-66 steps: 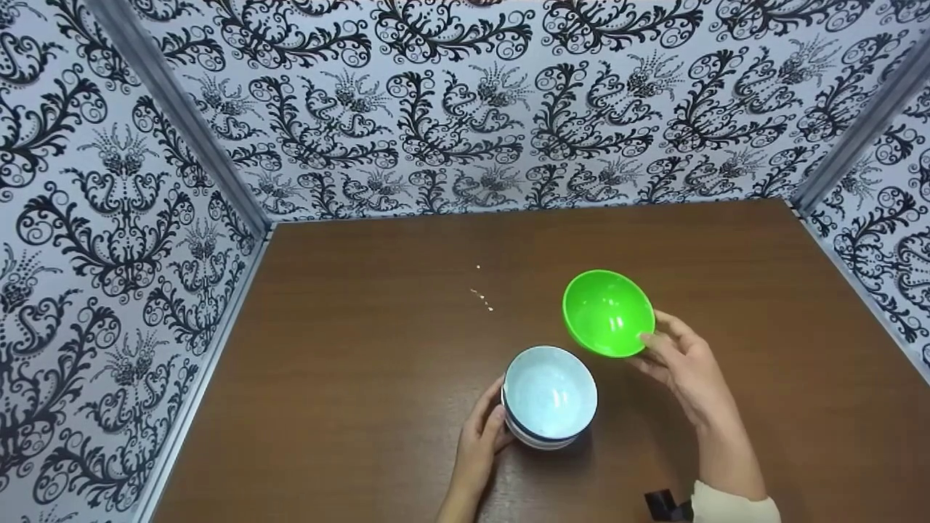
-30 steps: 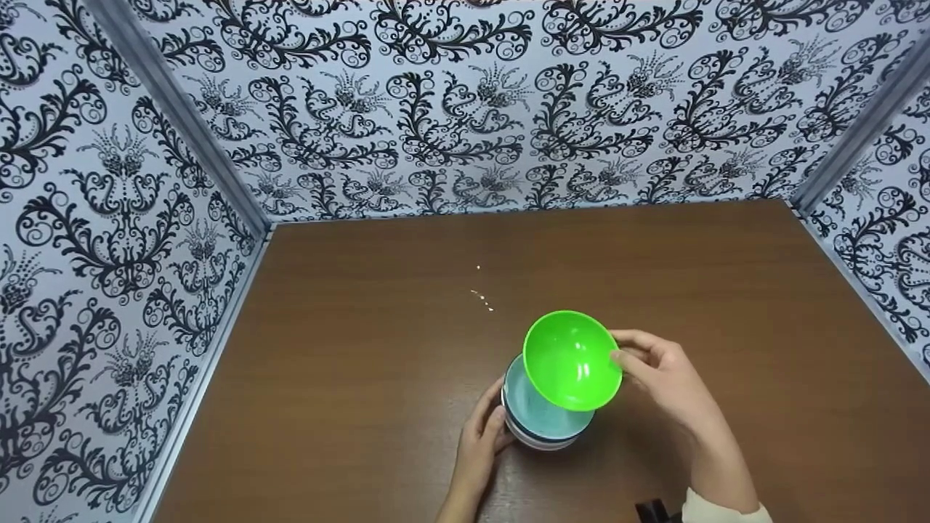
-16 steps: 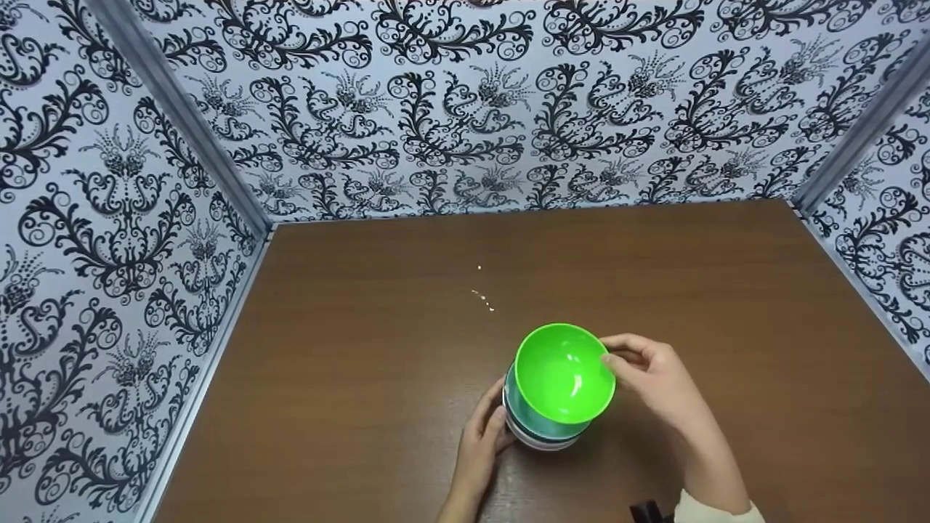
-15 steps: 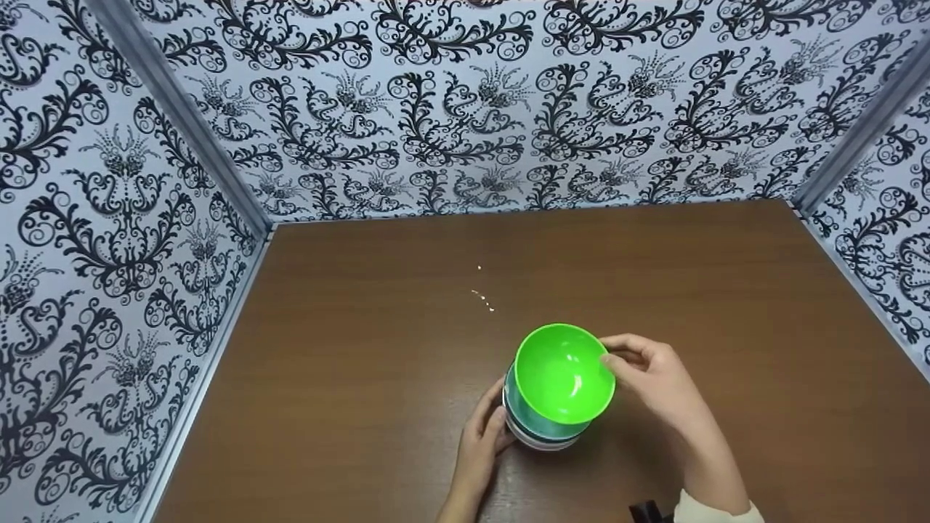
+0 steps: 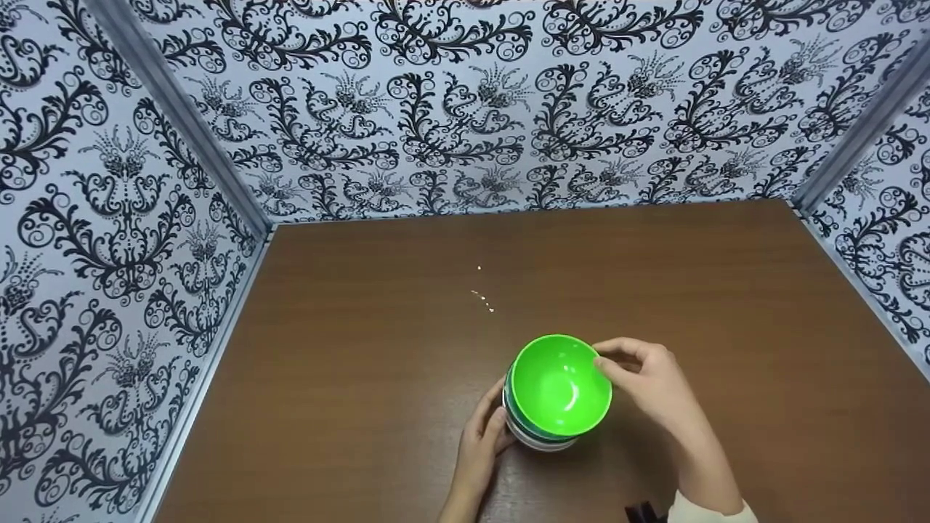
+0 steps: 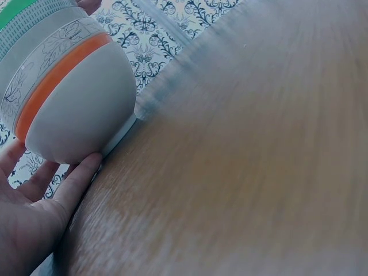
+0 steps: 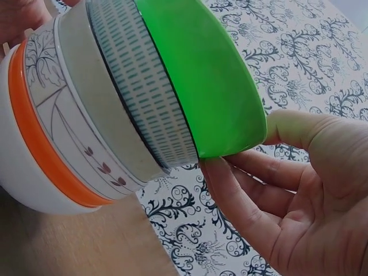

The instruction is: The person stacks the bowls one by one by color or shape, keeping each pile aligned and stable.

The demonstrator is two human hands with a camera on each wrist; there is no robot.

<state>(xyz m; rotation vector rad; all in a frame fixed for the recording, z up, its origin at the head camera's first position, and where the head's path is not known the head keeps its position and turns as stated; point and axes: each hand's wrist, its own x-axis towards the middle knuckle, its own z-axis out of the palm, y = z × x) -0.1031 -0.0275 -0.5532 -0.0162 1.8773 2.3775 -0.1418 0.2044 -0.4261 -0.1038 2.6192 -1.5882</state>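
A bright green bowl (image 5: pixel 558 385) sits in the top of a stack of bowls, facing up. My right hand (image 5: pixel 657 388) pinches its right rim, thumb on the inner side and fingers outside. Beneath it, in the right wrist view, shows a pale bowl with teal dashes (image 7: pixel 141 80) and a dark rim. Lowest is a white bowl (image 6: pixel 89 95) with an orange band and a floral pattern, standing on the table. My left hand (image 5: pixel 476 447) holds this white bowl at its left side, fingers and thumb spread round its lower wall. The insides of the lower bowls are hidden.
The brown wooden table (image 5: pixel 363 349) reaches back to patterned wall panels (image 5: pixel 465 109) on the far side, left and right. Several small pale specks (image 5: pixel 482 298) mark the tabletop behind the stack. A black object (image 5: pixel 641 513) shows beside the right sleeve (image 5: pixel 708 508).
My right hand has brought the green bowl left and toward me, from beside the stack to over it, then down into the pale bowl. My left hand has stayed at the stack.
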